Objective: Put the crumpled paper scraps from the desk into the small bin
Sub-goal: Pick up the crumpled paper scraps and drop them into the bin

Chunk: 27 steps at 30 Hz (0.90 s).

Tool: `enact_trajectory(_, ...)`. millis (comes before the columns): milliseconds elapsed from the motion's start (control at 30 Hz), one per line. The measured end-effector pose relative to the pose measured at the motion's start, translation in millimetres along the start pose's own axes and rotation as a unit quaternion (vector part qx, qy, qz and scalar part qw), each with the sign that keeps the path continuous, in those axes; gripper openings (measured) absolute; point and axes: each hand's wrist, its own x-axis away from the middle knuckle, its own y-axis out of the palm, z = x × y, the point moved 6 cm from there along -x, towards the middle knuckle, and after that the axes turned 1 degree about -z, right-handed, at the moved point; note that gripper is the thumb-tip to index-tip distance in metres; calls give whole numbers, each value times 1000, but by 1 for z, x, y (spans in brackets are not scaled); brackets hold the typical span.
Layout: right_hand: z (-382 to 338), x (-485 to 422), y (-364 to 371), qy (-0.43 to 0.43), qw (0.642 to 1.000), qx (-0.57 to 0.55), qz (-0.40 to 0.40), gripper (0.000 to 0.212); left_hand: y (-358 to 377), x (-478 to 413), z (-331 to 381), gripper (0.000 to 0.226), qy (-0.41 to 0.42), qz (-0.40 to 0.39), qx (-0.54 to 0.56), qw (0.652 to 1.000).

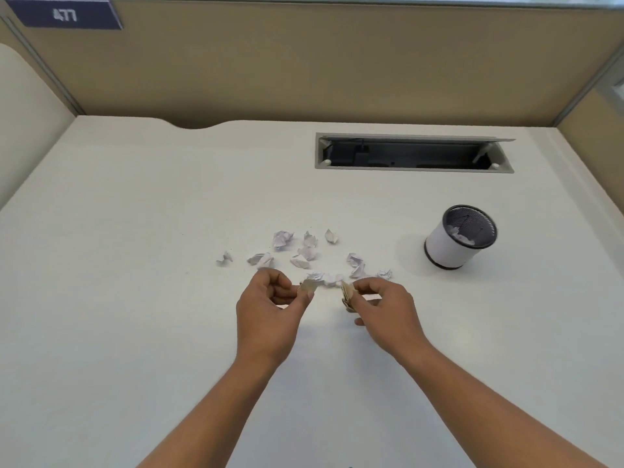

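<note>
Several crumpled white paper scraps (283, 239) lie scattered at the middle of the white desk (135, 231). My left hand (270, 309) pinches one scrap (308, 285) between thumb and fingers, just above the desk. My right hand (385, 312) pinches another scrap (347, 293) close beside it. More scraps (356, 263) sit just beyond both hands. The small bin (456, 239), white with a black mesh inside, stands to the right of the scraps, and some paper is visible inside it.
An open cable tray (412, 153) is sunk into the desk at the back right. Tan partition walls (304, 62) close off the back and sides. A dark label (66, 15) hangs at the top left.
</note>
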Motion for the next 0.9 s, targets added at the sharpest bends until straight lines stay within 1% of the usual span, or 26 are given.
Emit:
enact_trajectory(67, 2, 6, -21, 1, 999, -37, 5, 7, 20, 0, 10, 31, 4, -19, 8, 1000)
enact_trajectory(200, 19, 14, -64, 40, 992, -116, 19, 15, 66, 9, 28, 29, 18, -64, 18, 998)
enact_trajectory(333, 37, 16, -104, 76, 971, -219, 55, 9, 110, 22, 43, 27, 31, -93, 23, 995)
enact_trajectory(433, 48, 15, -131, 86, 965, -235, 79, 13, 138, 24, 56, 25, 45, -102, 13, 994)
enact_trajectory(567, 56, 13, -158, 93, 963, -236, 86, 15, 171, 15, 75, 21, 67, -112, -8, 991)
enact_trajectory(667, 60, 10, -171, 99, 949, -289, 72, 15, 195, 6, 88, 19, 84, -121, -26, 989)
enact_trajectory(800, 60, 1, -184, 104, 919, -377, 45, 25, 223, -10, 101, 17, 90, -120, -41, 988)
enact_trajectory(900, 53, -7, -194, 80, 909, -406, 48, 42, 241, -22, 106, 18, 89, -118, -66, 987)
